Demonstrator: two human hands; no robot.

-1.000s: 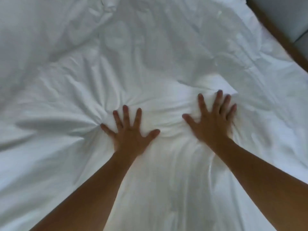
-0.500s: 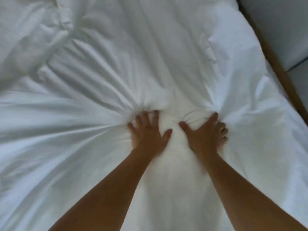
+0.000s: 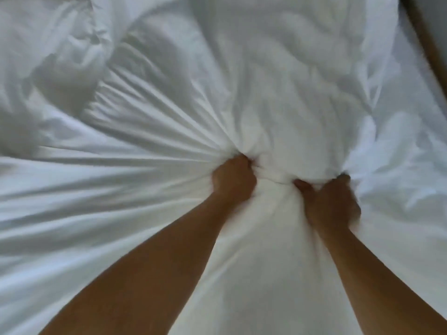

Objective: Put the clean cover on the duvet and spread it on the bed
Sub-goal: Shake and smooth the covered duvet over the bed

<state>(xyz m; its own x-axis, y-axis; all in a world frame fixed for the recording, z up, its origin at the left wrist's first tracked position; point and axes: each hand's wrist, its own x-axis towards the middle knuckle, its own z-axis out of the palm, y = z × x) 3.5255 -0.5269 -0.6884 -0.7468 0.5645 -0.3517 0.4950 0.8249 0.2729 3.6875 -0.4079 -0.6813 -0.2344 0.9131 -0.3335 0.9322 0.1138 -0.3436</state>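
A white duvet in its white cover [image 3: 278,93] fills nearly the whole view and lies over the bed. My left hand [image 3: 233,181] is a closed fist bunching the cloth just left of centre, and tight pleats fan out from it to the left. My right hand [image 3: 331,201] is clenched on the cloth a little to the right. A puffed lump of duvet sits between and just beyond the two fists. Whether the cloth in my fists is cover alone or cover with filling inside is hidden.
A rumpled heap of white bedding [image 3: 55,64] lies at the far left. A brown wooden bed edge [image 3: 433,39] runs down the top right corner, with a grey surface beyond it.
My hands went from flat with spread fingers to closed fists gripping the cloth. They drew closer together and pulled the fabric toward me, forming tight pleats on the left.
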